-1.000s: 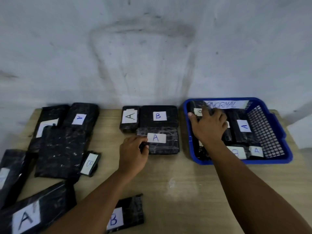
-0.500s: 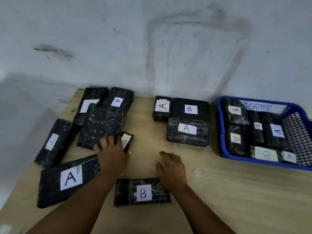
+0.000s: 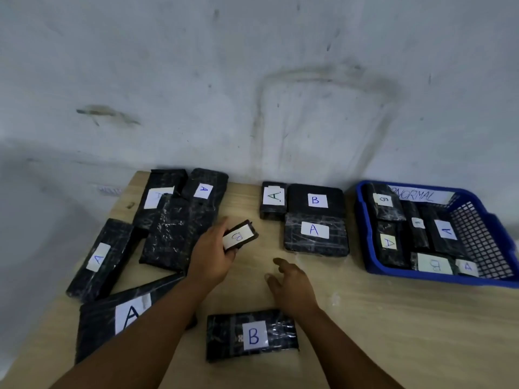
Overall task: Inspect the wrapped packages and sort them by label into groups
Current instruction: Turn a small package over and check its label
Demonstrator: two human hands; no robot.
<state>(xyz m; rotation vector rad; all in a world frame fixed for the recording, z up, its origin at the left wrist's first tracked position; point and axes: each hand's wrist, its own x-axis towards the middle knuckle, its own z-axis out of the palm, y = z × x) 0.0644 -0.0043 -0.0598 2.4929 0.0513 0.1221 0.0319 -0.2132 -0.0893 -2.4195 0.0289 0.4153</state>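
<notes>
My left hand (image 3: pixel 212 255) holds a small black wrapped package labelled B (image 3: pixel 240 235), lifted off the wooden table (image 3: pixel 393 318). My right hand (image 3: pixel 290 283) hovers above the table with spread fingers, holding nothing. In front of it lies a black package labelled B (image 3: pixel 252 335). At the left sit several black packages, among them a large one labelled A (image 3: pixel 112 321) and a long one labelled A (image 3: pixel 98 258). At the back middle stand a small A package (image 3: pixel 273 199), a B package (image 3: pixel 316 200) and an A package (image 3: pixel 316 233).
A blue plastic basket (image 3: pixel 477 279) with a paper sign stands at the right and holds several labelled black packages. A stained wall rises right behind the table. The table's left edge runs near the left packages.
My left hand has taken the small B package from beside the left pile and lifted it toward the middle. My right hand has shifted a little to the right.
</notes>
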